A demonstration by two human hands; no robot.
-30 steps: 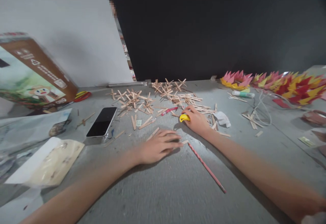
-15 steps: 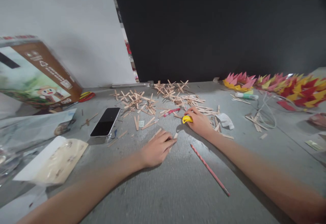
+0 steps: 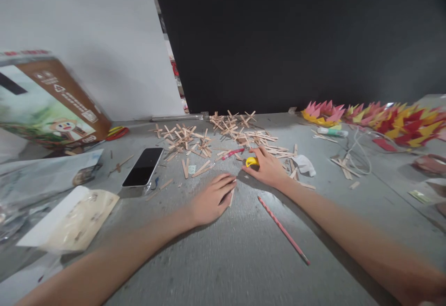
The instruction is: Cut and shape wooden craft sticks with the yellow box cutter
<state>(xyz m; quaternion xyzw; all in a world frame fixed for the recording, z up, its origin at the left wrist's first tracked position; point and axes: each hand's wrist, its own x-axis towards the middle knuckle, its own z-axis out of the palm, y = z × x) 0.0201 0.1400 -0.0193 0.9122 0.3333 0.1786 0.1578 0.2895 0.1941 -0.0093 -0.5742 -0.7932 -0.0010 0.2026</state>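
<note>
"What does your right hand [image 3: 268, 169] have?"

"From here I see its fingers closed around a yellow curved thing [image 3: 252, 161], the thumb below and the forefinger above. It sits low over the counter [image 3: 209, 259], this side of the crossed wooden sticks [image 3: 185, 135]."

"And the left hand [image 3: 212, 199]?"

"I have it palm down with the fingers bent and close together, a narrow gap beside the thumb. A bit of a pale wooden stick [image 3: 231, 198] peeks out by the thumb. I cannot tell whether I am pinching that stick or only covering it."

"Anything near the two hands?"

"A striped pink pencil [image 3: 283, 230] lies aslant on my side of them, its far end near the gap between. Beyond the fingers is a slim red thing [image 3: 232, 153]. A crumpled white tissue [image 3: 304, 165] lies just right of my right hand."

"Further out?"

"A dark-screened phone [image 3: 143, 166] well to the left, and pink and yellow folded paper [image 3: 323, 112] at the far right."
</note>
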